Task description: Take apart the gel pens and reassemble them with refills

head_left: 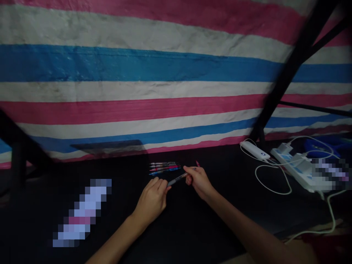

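A slim grey pen spans the gap between my two hands, tilted up toward the right. My left hand is closed round its lower left end. At the upper right end, my right hand pinches it between thumb and fingers. Just beyond my left hand, several pens lie side by side on the black table, with blue, pink and dark parts. A pinkish-red tip sticks up behind my right hand; whether that hand holds it I cannot tell.
The black tabletop runs back to a striped plastic sheet. A white power strip with plugs, cables and a white device lies at the right. Dark metal bars slant up on that side. A blurred-out object lies at left.
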`<state>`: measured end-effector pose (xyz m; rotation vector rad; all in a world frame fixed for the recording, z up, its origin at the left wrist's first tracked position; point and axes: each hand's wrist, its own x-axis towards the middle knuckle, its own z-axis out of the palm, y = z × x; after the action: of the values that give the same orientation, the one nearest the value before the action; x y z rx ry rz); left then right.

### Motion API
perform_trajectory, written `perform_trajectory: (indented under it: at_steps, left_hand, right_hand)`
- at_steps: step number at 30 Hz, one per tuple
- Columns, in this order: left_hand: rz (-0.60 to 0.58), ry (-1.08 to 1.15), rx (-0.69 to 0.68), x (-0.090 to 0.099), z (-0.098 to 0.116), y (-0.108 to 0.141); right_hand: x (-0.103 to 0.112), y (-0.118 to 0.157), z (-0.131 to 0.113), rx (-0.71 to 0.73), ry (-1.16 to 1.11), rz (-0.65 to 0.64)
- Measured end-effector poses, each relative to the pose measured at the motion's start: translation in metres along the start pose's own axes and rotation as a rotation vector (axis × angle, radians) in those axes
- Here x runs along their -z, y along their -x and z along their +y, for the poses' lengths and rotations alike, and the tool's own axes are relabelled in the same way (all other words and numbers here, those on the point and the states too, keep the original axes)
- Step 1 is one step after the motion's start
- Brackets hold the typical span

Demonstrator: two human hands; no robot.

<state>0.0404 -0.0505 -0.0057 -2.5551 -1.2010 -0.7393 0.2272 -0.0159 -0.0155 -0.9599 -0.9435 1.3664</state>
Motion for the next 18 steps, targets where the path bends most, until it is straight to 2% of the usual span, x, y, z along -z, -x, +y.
perform_trajectory:
  at_steps: [6,9,13,16,18]
  left_hand:
    - [0.032,-0.186,-0.032,0.005,0.001,-0.001]
    - [-0.014,-0.102,-0.001,0.006,0.0,-0.002]
    - [-0.099,0.309,0.177,0.008,-0.002,-0.004]
    - [-0.187,0.703,0.379,0.007,-0.005,-0.005]
    - [-0.248,0.891,0.47,0.005,-0.008,-0.006]
  right_hand:
    - [0.0,0.001,-0.002,-0.222,-0.124,-0.04]
    - [-0.002,0.002,-0.006,-0.18,-0.173,-0.04]
    - [-0.005,0.004,-0.01,0.039,-0.107,-0.012]
    - [-0.005,0.005,-0.012,0.112,-0.018,-0.038]
    - [-0.004,0.006,-0.013,0.136,0.02,-0.065]
